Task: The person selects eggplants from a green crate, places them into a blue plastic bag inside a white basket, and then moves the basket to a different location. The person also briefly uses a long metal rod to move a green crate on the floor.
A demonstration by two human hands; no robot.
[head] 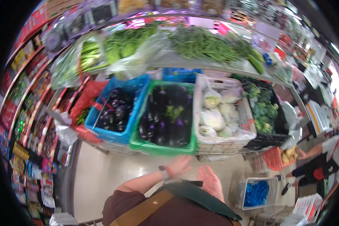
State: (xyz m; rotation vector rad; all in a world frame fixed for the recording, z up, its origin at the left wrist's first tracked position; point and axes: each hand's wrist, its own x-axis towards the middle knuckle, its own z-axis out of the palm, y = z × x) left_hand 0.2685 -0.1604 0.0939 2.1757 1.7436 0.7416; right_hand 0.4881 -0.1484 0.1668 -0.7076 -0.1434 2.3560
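My left hand [181,165], blurred, is held in front of the green plastic crate [163,150], palm down, with nothing seen in it. My right hand [209,180] is beside my body with its palm turned up and fingers apart, bare of any object. Long dark eggplants [169,124] fill the green crate. Rounder dark eggplants [118,110] lie in a blue crate [127,138] to its left. Netted cabbages [213,120] fill a white crate [253,135] on the right, and broccoli [264,107] lies past it in black plastic.
A metal shelf [186,62] with leafy greens [203,46] spans above the crates. Packaged goods line the left shelves [31,113]. A person [317,166] stands at right by an orange basket of potatoes [288,156]. A white crate with a blue liner [256,193] is on the floor.
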